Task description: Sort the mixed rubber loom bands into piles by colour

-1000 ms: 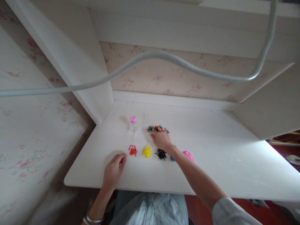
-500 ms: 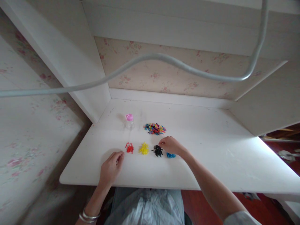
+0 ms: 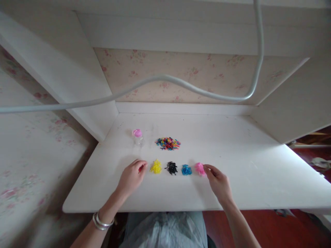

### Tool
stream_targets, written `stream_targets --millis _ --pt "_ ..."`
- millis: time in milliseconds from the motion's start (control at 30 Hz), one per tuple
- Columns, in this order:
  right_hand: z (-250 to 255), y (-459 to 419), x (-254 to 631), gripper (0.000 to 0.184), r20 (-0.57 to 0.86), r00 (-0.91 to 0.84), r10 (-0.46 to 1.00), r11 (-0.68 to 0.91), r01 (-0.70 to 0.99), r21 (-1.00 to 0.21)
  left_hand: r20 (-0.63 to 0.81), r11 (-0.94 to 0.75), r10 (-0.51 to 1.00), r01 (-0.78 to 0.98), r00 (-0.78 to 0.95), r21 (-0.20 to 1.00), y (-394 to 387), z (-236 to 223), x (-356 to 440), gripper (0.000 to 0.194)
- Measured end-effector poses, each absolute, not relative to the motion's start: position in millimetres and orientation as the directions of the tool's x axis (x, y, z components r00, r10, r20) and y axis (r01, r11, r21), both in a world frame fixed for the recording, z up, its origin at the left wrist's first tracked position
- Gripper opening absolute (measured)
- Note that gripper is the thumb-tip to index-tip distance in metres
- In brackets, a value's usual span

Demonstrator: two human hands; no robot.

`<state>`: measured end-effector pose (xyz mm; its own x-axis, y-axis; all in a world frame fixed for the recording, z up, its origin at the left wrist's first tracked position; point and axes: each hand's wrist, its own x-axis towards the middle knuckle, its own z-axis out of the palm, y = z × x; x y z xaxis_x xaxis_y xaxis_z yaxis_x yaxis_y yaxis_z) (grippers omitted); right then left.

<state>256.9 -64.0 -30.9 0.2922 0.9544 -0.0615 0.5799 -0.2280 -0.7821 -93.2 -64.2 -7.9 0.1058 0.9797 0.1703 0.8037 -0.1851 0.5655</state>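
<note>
My left hand [image 3: 132, 175] rests on the table at the left end of a row of small piles. Its fingers are curled closed, and red rubber bands [image 3: 141, 168] show between thumb and fingers; the hand hides the rest of them. To its right lie yellow rubber bands [image 3: 156, 166], black ones [image 3: 171, 168] and blue ones [image 3: 186, 169]. At the row's right end, the pinched fingertips of my right hand [image 3: 218, 182] touch the edge of the pink rubber bands [image 3: 199, 168]. What that pinch holds is too small to see. Behind the row lies a mixed multicoloured pile [image 3: 168, 143].
A small clear bottle with a pink lid [image 3: 137, 133] stands at the back left of the white table [image 3: 232, 148]. A pale cable [image 3: 165, 78] crosses the view above. White panels [image 3: 289, 103] enclose the table at the sides.
My right hand has moved right, from beside the black pile to the pink one, uncovering the blue and pink piles. My left hand has shifted right over the red pile. The view has turned slightly.
</note>
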Motion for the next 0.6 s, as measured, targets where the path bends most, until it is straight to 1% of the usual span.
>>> stream_targets --millis 67,133,300,600 --pt "-42.8 -77.9 263.7 0.053 -0.076 0.350 0.934 -0.284 0.592 -0.754 0.165 -0.230 0.972 0.821 0.168 0.523 -48.0 -5.2 -80.4 0.024" --pt "-49.6 -86.7 264.8 0.053 -0.083 0.367 0.926 -0.309 0.616 -0.725 0.154 -0.253 0.967 0.836 0.202 0.488 -30.9 -7.0 -68.9 0.021" --pt "-50.7 -88.7 257.7 0.050 -0.080 0.336 0.938 -0.292 0.647 -0.705 0.087 -0.249 0.968 0.895 0.234 0.369 9.7 -19.1 -49.9 0.022" --pt "-52.8 -87.7 260.3 0.048 -0.049 0.300 0.953 -0.249 0.679 -0.691 0.079 -0.252 0.968 0.915 0.239 0.316 38.2 -31.6 -35.6 0.026"
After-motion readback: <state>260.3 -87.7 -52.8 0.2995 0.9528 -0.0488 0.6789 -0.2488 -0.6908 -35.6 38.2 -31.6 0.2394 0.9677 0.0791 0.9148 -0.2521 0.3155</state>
